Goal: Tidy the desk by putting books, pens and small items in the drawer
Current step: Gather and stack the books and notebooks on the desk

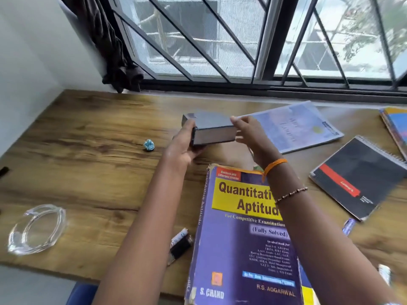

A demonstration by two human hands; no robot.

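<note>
A thick small grey book (pixel 211 126) is held above the middle of the wooden desk (pixel 88 150). My left hand (pixel 185 146) grips its left end from below. My right hand (pixel 248 135) pinches its right end with fingertips. Below my arms lies a big purple and yellow "Quantitative Aptitude" book (pixel 237 238). A pale blue booklet (pixel 297 126) lies behind my right hand. A black spiral notebook (pixel 359 179) with a red stripe rests at the right. A black and white marker (pixel 180 245) lies left of the big book. No drawer is in view.
A crumpled blue paper ball (pixel 149 145) sits left of centre. A clear glass dish (pixel 37 230) stands near the front left edge. Colourful books (pixel 396 126) lie at the far right edge, a blue pen (pixel 349 225) below the notebook. A barred window (pixel 242 40) and dark curtain (pixel 110 47) back the desk.
</note>
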